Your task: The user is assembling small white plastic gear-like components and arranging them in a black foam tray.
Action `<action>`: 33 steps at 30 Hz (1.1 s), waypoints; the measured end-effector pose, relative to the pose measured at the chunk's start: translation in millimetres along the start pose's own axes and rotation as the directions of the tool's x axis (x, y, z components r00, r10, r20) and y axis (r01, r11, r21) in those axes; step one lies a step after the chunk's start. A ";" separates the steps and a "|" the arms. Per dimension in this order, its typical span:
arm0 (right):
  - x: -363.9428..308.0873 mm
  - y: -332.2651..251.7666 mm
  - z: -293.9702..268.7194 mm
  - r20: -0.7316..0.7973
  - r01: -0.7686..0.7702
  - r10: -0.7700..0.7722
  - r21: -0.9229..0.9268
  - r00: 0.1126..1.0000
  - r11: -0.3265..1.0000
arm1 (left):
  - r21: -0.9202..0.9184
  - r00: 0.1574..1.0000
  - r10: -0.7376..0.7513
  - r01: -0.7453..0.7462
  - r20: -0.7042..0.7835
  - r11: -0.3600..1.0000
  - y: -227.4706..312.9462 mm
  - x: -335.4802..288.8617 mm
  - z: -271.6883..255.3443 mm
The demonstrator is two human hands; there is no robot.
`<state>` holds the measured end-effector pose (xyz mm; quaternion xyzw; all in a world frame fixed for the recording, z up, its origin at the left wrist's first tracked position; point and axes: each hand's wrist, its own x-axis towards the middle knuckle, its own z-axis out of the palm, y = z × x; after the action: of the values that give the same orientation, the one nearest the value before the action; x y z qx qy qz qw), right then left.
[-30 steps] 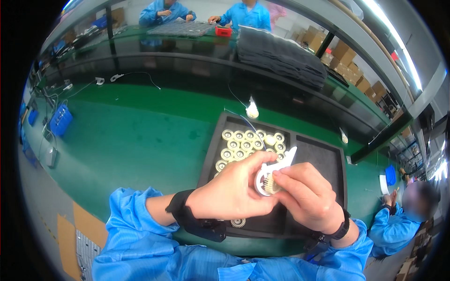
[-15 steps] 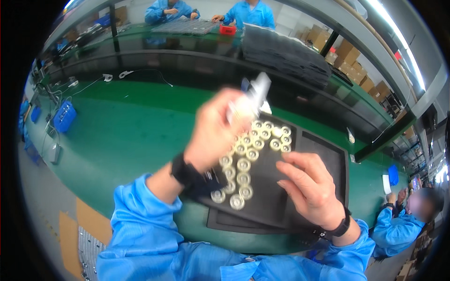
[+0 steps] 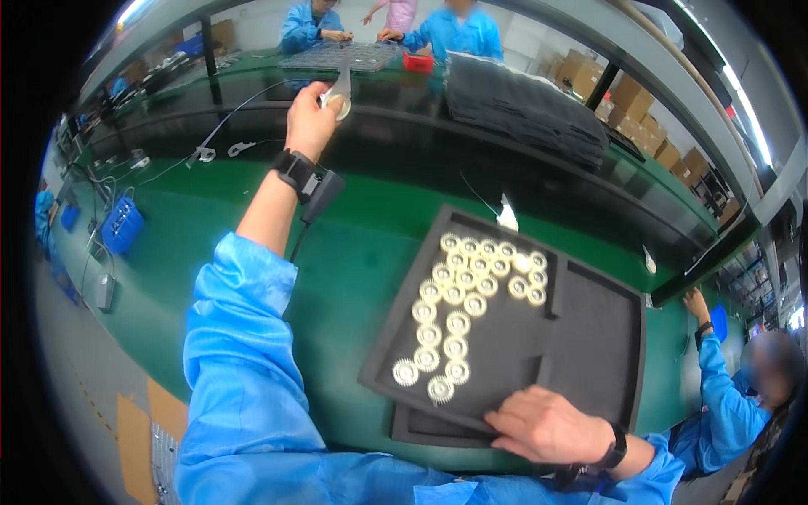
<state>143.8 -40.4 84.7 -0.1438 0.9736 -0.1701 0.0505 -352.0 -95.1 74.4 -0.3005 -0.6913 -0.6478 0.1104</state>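
- Left hand (image 3: 310, 124), one: stretched to the far left, well apart from the right; fingers clamped on a white housing.
- White housing (image 3: 342, 82), one: raised before the dark rail (image 3: 387, 126), narrow arm pointing far; a pale round part (image 3: 336, 104) shows at its near end, too small to tell how it sits.
- Blue cord (image 3: 236, 114), one: runs from beside the left hand toward the near left; its join is hidden. Advisable: leave it slack, clear of the rail and the other corded white pieces (image 3: 205, 154).
- Grip, recommended: firm on the housing's body, light on its thin arm, the pale part kept from tipping out.
- Right hand (image 3: 543, 427), one: fingers bent, touching the near edge of the black tray (image 3: 505, 345); whether they pinch or merely rest, cannot tell. Best pressed lightly, as the tray lies askew over a lower tray (image 3: 429, 427).
- Cream gears (image 3: 454, 295), many: flat in the tray's left compartment, loose-looking; a jolt could scatter their rows.
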 end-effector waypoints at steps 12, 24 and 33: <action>-3.9 -8.9 -2.2 0.160 -0.119 0.085 0.222 0.983 0.968 | 0.182 0.810 -0.361 0.312 0.462 0.933 -137.8 1.4 60.4; -23.6 -2.4 14.0 -0.155 0.048 -0.044 0.017 0.987 0.999 | 0.465 0.728 -0.381 0.096 0.570 0.880 31.8 -109.9 -9.3; 9.1 -0.7 12.6 -0.314 0.076 -0.116 -0.136 0.942 0.988 | 0.221 0.946 0.139 -0.208 0.294 0.953 142.6 -327.9 -72.8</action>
<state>137.1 -47.7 72.7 -0.1645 0.9691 -0.1339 -0.1259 -29.0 -257.3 24.9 -0.4312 -0.7464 -0.4953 0.1074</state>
